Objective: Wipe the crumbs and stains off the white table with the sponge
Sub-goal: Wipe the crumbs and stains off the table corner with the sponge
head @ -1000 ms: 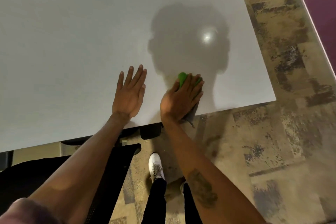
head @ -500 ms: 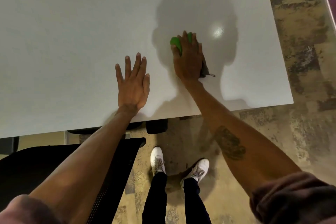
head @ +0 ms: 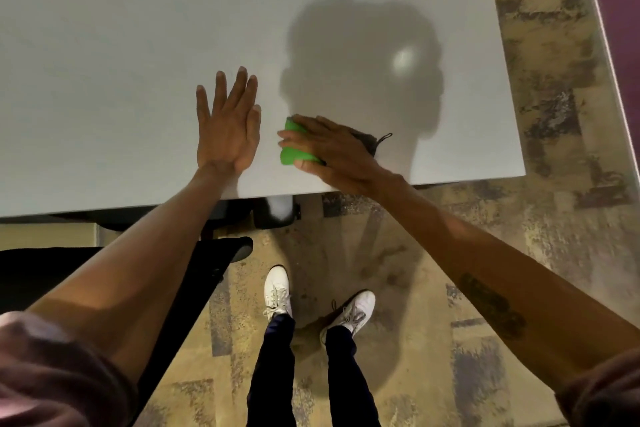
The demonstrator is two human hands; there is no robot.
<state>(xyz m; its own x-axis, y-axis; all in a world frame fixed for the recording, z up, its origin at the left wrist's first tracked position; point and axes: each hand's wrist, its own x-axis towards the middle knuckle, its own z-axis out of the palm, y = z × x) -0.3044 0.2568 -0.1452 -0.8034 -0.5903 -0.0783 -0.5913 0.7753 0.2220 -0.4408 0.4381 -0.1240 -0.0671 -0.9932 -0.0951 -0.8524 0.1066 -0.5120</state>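
Note:
The white table (head: 138, 45) fills the upper part of the head view, its near edge running across the middle. My right hand (head: 329, 152) presses down on a green sponge (head: 292, 147) close to that edge; a dark scrubbing side with a loose thread pokes out behind the hand. Flat on the table just left of the sponge lies my left hand (head: 227, 128), fingers apart and holding nothing. I can make out no crumbs or stains on the surface.
A black chair (head: 86, 274) sits low at the left, partly under the table. The table's right corner (head: 516, 166) ends over patterned carpet. My legs and white shoes stand below the table edge.
My right hand pushed the sponge away across the table, then drew it back toward the near edge and leftward, close to my left hand. The left hand stayed flat in place.

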